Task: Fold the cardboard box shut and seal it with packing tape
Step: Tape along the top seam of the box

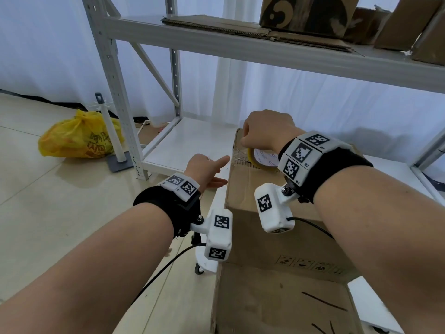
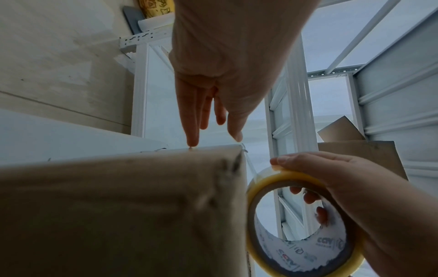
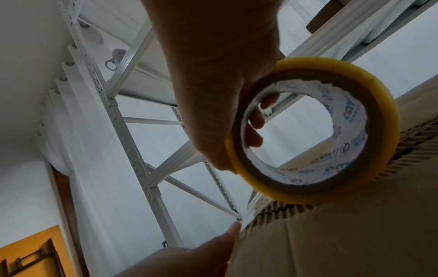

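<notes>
A brown cardboard box (image 1: 269,227) stands on a white cart, its near flap hanging open toward me. My right hand (image 1: 262,131) grips a roll of clear packing tape (image 1: 261,159) on the box top, fingers hooked through its core (image 3: 308,131). A short strip of tape runs from the roll (image 2: 303,221) to the box's far left corner. My left hand (image 1: 207,169) is at the box's left edge with fingers straight; its fingertips (image 2: 193,144) press the box edge (image 2: 142,187) beside the tape end.
A grey metal shelf rack (image 1: 134,97) stands right behind the box, with flattened cardboard (image 1: 240,27) and more boxes on its upper shelf. A yellow plastic bag (image 1: 77,136) and a white post on a grey base (image 1: 113,131) sit on the tiled floor at left.
</notes>
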A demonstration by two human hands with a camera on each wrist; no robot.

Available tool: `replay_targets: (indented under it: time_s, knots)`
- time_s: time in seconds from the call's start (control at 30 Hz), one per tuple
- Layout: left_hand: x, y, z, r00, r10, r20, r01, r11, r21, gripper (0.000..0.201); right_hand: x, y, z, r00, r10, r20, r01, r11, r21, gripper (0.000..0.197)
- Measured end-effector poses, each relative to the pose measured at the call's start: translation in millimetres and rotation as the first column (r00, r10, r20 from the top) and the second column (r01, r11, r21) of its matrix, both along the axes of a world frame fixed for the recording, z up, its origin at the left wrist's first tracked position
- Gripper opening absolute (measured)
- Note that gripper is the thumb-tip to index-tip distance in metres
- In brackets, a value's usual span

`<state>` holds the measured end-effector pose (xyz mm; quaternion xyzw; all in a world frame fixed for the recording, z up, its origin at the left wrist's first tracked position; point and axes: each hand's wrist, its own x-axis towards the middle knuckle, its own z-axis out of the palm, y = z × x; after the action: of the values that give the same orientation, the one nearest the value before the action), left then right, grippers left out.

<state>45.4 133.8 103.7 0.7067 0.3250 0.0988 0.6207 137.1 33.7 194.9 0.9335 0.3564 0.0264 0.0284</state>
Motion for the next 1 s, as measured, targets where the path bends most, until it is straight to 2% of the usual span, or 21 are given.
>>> replay_targets:
  time_s: [0.3, 0.37, 0.43, 0.47, 0.5, 0.53, 0.57, 0.6, 0.63, 0.67, 0.73, 0.8, 0.93, 1.0]
  knots:
    - [6.2, 4.8, 7.2, 0.968, -0.151, -0.200, 0.189, 0.964, 0.188, 0.047, -0.6, -2.0, -1.7, 1.000, 0.007, 0.004, -0.007, 0.999, 0.034, 0.024]
    - [5.9, 5.1, 11.5, 0.932, -0.167, -0.321, 0.281, 0.892, 0.353, 0.048, -1.4, -2.5, -1.1, 1.000, 0.004, -0.007, -0.004, 0.999, 0.043, 0.024]
    - [5.8, 8.0, 14.7, 0.888, -0.128, -0.443, 0.378, 0.752, 0.541, 0.056, -1.9, -2.9, -0.5, 1.000, 0.002, -0.012, -0.001, 0.999, 0.049, 0.025]
    - [5.6, 10.5, 14.7, 0.887, -0.089, -0.452, 0.379, 0.700, 0.605, 0.066, -2.1, -3.1, -0.6, 1.000, 0.002, -0.015, -0.001, 0.999, 0.051, 0.025]
    - [6.1, 13.2, 15.1, 0.906, -0.062, -0.418, 0.344, 0.682, 0.645, 0.073, -2.1, -3.1, -0.7, 1.000, 0.003, -0.015, -0.002, 0.999, 0.054, 0.025]
    - [6.9, 15.2, 16.0, 0.944, -0.061, -0.325, 0.275, 0.690, 0.670, 0.073, -1.9, -3.2, -0.5, 1.000, 0.005, -0.015, -0.005, 0.998, 0.055, 0.025]
    - [8.7, 16.3, 17.1, 0.977, -0.091, -0.194, 0.198, 0.725, 0.659, 0.063, -1.9, -3.1, -0.5, 1.000, 0.005, -0.016, -0.004, 0.998, 0.056, 0.025]
    - [10.4, 15.9, 18.8, 0.988, -0.146, -0.053, 0.149, 0.794, 0.590, 0.049, -1.6, -3.0, -0.3, 1.000, 0.004, -0.018, -0.003, 0.998, 0.060, 0.025]
    - [11.6, 13.5, 20.9, 0.981, -0.191, 0.041, 0.148, 0.865, 0.480, 0.037, -1.0, -2.9, -0.3, 1.000, 0.005, -0.021, -0.003, 0.998, 0.065, 0.024]
    - [11.5, 9.6, 22.8, 0.971, -0.227, 0.069, 0.188, 0.912, 0.365, 0.031, -0.3, -3.1, -0.3, 1.000, 0.007, -0.024, -0.005, 0.998, 0.070, 0.023]
    - [11.1, 4.2, 23.6, 0.961, -0.274, 0.044, 0.255, 0.934, 0.249, 0.029, 0.8, -3.4, -1.0, 1.000, 0.011, -0.024, -0.009, 0.997, 0.081, 0.023]
    - [11.8, 1.8, 22.0, 0.953, -0.302, 0.005, 0.293, 0.926, 0.238, 0.031, 1.1, -4.8, -1.3, 1.000, 0.003, -0.030, 0.001, 0.993, 0.119, 0.024]
    - [16.0, -2.2, 19.6, 0.919, -0.373, -0.131, 0.394, 0.885, 0.249, 0.038, 1.7, -7.3, 0.2, 0.996, 0.004, -0.084, 0.021, 0.954, 0.298, 0.021]
    - [17.1, -3.2, 17.4, 0.891, -0.411, -0.194, 0.444, 0.879, 0.174, 0.041, 1.3, -10.8, 3.3, 0.996, 0.033, -0.086, 0.000, 0.933, 0.361, 0.013]
